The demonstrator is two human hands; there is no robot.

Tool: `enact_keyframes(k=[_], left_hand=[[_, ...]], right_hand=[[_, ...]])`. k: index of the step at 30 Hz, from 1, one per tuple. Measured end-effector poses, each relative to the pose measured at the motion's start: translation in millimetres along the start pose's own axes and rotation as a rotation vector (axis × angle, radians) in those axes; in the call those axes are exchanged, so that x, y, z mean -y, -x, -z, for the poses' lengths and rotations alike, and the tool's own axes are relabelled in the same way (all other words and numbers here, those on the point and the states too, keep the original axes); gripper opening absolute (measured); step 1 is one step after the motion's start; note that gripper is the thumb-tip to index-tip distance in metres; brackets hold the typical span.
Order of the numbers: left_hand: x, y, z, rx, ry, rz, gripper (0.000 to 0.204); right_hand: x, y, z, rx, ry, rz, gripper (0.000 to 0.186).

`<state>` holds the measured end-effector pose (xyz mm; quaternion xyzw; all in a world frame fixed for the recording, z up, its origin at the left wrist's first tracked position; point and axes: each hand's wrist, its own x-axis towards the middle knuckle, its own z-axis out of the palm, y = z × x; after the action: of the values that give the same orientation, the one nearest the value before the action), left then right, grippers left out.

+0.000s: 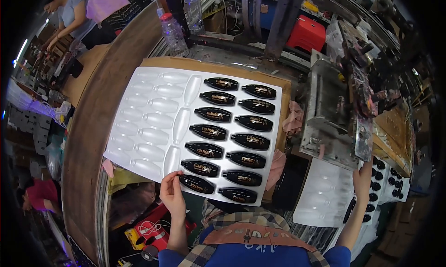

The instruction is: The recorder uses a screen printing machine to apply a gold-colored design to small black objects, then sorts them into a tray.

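A white moulded tray [186, 72] lies in front of me, its right part filled with two columns of glossy black bottle-shaped pieces [211, 114] with gold print. The left part has vacant moulded hollows. My left hand [173, 195] is at the tray's near edge, thumb and fingers closed at the narrow tip of the nearest left-column black bottle-shaped piece [197, 184]. Off to the right, my right hand [363, 176] reaches up to the lower edge of a metal machine plate [325, 148], beside a second white tray [320, 206]. Its fingertips are hidden there.
Clear bottles [174, 37] stand behind the tray. A red box [306, 32] sits at the back. Pink cloths [293, 118] lie between tray and machine. More black pieces [374, 185] lie at far right. Another person [76, 18] works at far left.
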<state>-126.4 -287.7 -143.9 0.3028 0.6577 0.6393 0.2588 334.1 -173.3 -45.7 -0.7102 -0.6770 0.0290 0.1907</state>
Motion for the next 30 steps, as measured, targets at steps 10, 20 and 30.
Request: enact_keyframes(k=[10,20,30], left_hand=[[-7.0,4.9,11.0,0.04,-0.585,-0.3,0.011],[-45.9,-28.9,-19.0,0.001,-0.592,-0.571,0.012],[-124.1,-77.3,-221.6,0.704,-0.181,-1.021,0.02]], right_hand=[[-97.5,48.2,0.1,0.186,0.339,-0.284,0.049],[-124.7,65.6,-5.1,0.031,0.244,-0.356,0.054],[-26.1,25.7,23.3,-0.255,-0.546,-0.203,0.03]])
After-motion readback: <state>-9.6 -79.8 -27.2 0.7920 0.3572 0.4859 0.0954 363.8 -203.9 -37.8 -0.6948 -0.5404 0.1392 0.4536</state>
